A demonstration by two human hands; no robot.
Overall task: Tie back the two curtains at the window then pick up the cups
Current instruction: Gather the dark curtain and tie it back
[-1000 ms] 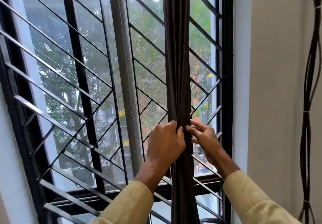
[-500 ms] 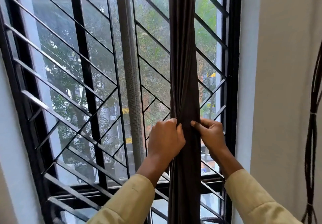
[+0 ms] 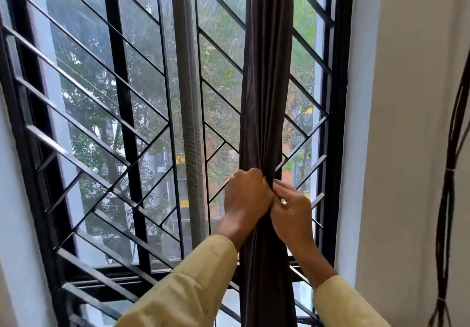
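The dark brown curtain hangs gathered into one narrow column from 12 o'clock down to 6 o'clock, just right of centre, in front of the black window grille. The left hand is clenched round the bunched cloth at about 5 o'clock from centre, fingers curled right round it. The right hand touches the left from the 3 o'clock side and pinches at the cloth with thumb and forefinger; whether it nips a fold of the curtain or a tie-band I cannot tell, since no band shows plainly. The cups are not in view.

Likely troubles, as I judge them:
- The left hand alone keeps the pleats together; if it slackens before the tie is fixed, the column will probably fan out and need gathering again.
- The pinch is small and close to the left thumb, so a slippery fold could slide free.
- A hard downward pull might strain the hidden rail or hooks above.
- The grille bars lie just behind the cloth, and a fold or band could snag on one.
- Working close against the bars could knock the knuckles.

A grey upright band at 12 o'clock of centre may be the second curtain or a frame post; I cannot tell which. Dark cables hang down the pale wall at 3 o'clock, well apart from the hands.

No brand, label or readable writing shows anywhere; yellow patches beyond the glass are too blurred to read.
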